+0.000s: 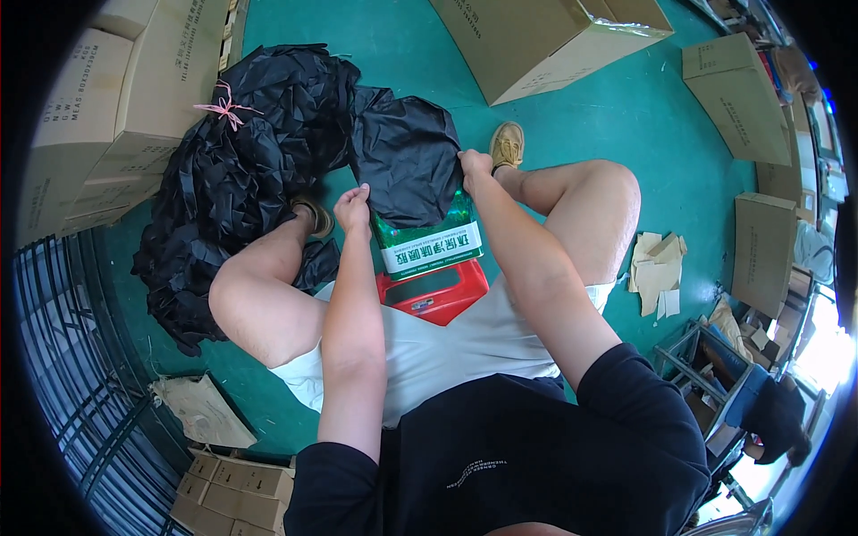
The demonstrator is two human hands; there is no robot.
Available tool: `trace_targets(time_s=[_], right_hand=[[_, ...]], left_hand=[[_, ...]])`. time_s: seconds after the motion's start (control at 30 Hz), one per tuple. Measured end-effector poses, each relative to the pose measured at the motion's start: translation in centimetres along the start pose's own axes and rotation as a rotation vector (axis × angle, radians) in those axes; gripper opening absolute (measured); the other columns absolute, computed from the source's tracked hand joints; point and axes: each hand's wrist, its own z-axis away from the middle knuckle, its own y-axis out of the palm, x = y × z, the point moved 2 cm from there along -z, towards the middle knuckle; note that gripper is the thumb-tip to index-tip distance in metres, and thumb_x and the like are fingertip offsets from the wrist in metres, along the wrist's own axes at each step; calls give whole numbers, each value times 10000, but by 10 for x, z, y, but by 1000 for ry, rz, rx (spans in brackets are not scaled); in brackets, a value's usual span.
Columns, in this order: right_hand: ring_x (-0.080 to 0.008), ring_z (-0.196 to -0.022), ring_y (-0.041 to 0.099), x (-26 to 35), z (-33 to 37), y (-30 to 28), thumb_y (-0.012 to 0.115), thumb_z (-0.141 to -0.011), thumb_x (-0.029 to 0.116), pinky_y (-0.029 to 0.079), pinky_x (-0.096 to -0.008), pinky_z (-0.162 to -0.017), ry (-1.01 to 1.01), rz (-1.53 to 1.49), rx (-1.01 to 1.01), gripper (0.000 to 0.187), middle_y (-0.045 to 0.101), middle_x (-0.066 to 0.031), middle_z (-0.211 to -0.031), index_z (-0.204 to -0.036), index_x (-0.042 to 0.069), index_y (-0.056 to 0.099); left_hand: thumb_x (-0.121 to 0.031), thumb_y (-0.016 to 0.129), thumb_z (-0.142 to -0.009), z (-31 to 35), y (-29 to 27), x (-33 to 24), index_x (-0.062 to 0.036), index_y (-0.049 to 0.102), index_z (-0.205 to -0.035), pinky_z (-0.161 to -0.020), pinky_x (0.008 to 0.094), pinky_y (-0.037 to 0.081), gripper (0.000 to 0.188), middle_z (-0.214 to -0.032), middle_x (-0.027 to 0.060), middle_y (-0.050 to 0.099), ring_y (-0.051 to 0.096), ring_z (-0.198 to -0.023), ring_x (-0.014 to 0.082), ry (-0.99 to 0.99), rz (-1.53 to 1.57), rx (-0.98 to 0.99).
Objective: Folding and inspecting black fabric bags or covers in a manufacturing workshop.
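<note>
Both my hands are pinching the edges of a black, thin, crinkled sheet (407, 156), which may be cloth or plastic. My left hand (353, 209) is closed on its near left edge and my right hand (476, 167) on its right edge. Stretched between them, the sheet covers the upper part of a green tin (431, 261) with a white label. Between my thighs, right behind the tin, is a red plastic piece (438, 293) with a handle-like opening. A big heap of similar black sheets (241, 170) lies to my left, over and around my left leg.
Pink string (231, 109) lies on the heap. Cardboard boxes stand at the left (147, 98), far side (554, 40) and right (764, 255). Torn cardboard (659, 268) lies on the green floor (617, 107). Metal bars (80, 357) line the left; another person (773, 415) is at the far right.
</note>
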Motion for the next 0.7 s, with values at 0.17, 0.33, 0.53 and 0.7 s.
trace_targets(time_s=[0.17,0.33,0.53,0.7], right_hand=[[-387,-1200,578,34,53,-3,660,-820,147,450,-423,-1011,-167,411,76,450,609,-251,-1273,-1232,-31,620],[-389,-1358,451,68,58,8,608,-889,314,350,-462,-1132,-715,416,22,580,499,-247,-1423,-1365,-2,513],[-375,-1408,370,77,33,51,455,-1013,406,288,-429,-1177,-1209,635,328,572,463,-227,-1458,-1410,-5,449],[-383,-1395,385,68,39,58,414,-1026,446,306,-444,-1159,-1086,450,351,611,451,-233,-1462,-1438,-6,410]], left_hand=[[-179,811,-827,3,-20,3,18,697,-985,-711,275,487,278,-872,42,693,603,-738,135,-154,37,-33],[-156,783,-741,-5,-9,-19,42,648,-1105,-858,323,487,436,-978,118,679,628,-880,236,-102,-131,50],[-195,750,-777,-5,34,-61,56,393,-1390,-1138,448,321,753,-1455,279,403,404,-1345,407,655,-483,-173],[-422,761,-828,-26,53,-89,47,280,-1485,-1163,454,290,940,-1501,261,356,335,-1406,422,791,-526,-46]])
